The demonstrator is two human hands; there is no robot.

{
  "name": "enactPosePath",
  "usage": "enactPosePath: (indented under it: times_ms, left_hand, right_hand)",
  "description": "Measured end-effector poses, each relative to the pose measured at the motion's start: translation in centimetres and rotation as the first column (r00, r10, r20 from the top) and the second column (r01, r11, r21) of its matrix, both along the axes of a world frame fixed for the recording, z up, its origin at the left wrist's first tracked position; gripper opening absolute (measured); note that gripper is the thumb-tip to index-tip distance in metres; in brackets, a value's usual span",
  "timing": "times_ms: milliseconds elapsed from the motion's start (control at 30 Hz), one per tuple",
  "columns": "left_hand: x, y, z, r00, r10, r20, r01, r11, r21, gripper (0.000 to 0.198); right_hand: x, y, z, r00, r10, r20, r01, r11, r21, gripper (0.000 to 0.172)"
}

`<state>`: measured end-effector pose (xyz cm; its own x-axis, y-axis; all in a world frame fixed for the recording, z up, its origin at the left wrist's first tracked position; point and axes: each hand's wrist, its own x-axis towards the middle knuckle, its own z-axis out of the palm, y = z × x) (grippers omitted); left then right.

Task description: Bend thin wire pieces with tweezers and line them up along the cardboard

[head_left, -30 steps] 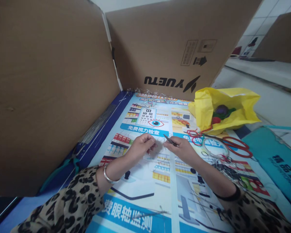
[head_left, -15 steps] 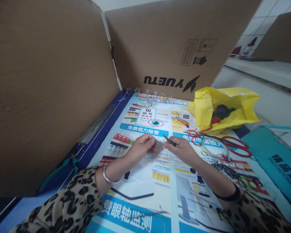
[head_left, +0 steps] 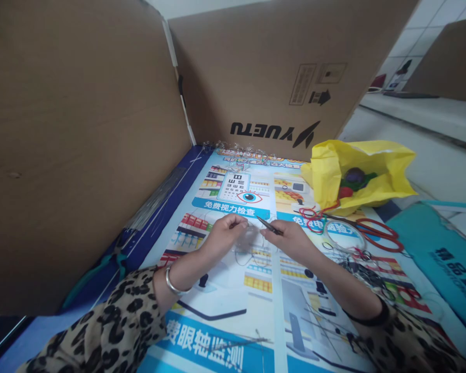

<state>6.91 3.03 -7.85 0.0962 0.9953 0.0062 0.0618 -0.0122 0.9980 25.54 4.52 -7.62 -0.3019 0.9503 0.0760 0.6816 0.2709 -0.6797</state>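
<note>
The frame (head_left: 252,247), a thin wire thing with clear lenses, is held just above the counter (head_left: 225,295), between the two hands. The left hand (head_left: 227,233) pinches its upper edge in closed fingers. The right hand (head_left: 291,239) grips a slim dark tool (head_left: 267,226), whose tip points at the spot that is pinched. The work on this piece looks to be in mid-course. A row of similar wire pieces (head_left: 243,153) lies along the foot of the cardboard (head_left: 256,77). Loose wires (head_left: 357,267), red bands (head_left: 376,233) and a yellow bag (head_left: 326,176) lie to the right.
</note>
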Motion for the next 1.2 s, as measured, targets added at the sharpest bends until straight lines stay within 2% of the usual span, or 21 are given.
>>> enactPosePath:
  times_ms: [233, 400, 533, 733, 900, 1067, 1200]
  left_hand:
    - [-0.1, 0.2, -0.2, 0.997, 0.052, -0.057, -0.047, 0.996, 0.08, 0.01]
    - [-0.4, 0.4, -0.6, 0.981, 0.067, -0.183, -0.041, 0.99, 0.137, 0.009]
    - [-0.5, 0.5, -0.7, 0.941, 0.044, -0.335, 0.026, 0.979, 0.2, 0.009]
    - [-0.7, 0.6, -0.5, 0.83, -0.002, -0.557, 0.178, 0.949, 0.262, 0.011]
    - [-1.4, 0.7, -0.4, 0.795, -0.015, -0.607, 0.227, 0.934, 0.275, 0.011]
    - [-2.4, 0.8, 0.6, 0.765, 0.006, -0.644, 0.205, 0.946, 0.251, 0.012]
    - [-3.1, 0.9, 1.0, 0.753, 0.043, -0.656, 0.192, 0.94, 0.282, 0.012]
  right_hand:
    - [-0.2, 0.0, 0.0, 0.996, 0.002, 0.087, -0.005, 1.0, 0.026, 0.035]
    - [-0.2, -0.1, -0.1, 0.985, -0.012, 0.173, 0.006, 0.999, 0.038, 0.032]
    - [-0.2, -0.2, -0.1, 0.952, -0.009, 0.306, 0.001, 1.0, 0.026, 0.027]
    - [-0.5, -0.4, 0.5, 0.904, -0.002, 0.428, 0.001, 1.0, 0.003, 0.025]
    - [-0.4, -0.3, 0.7, 0.907, 0.017, 0.421, -0.009, 1.0, -0.023, 0.024]
    - [-0.1, -0.1, 0.7, 0.938, 0.039, 0.345, -0.022, 0.998, -0.054, 0.022]
    - [0.2, 0.1, 0.9, 0.967, 0.054, 0.248, -0.03, 0.995, -0.1, 0.025]
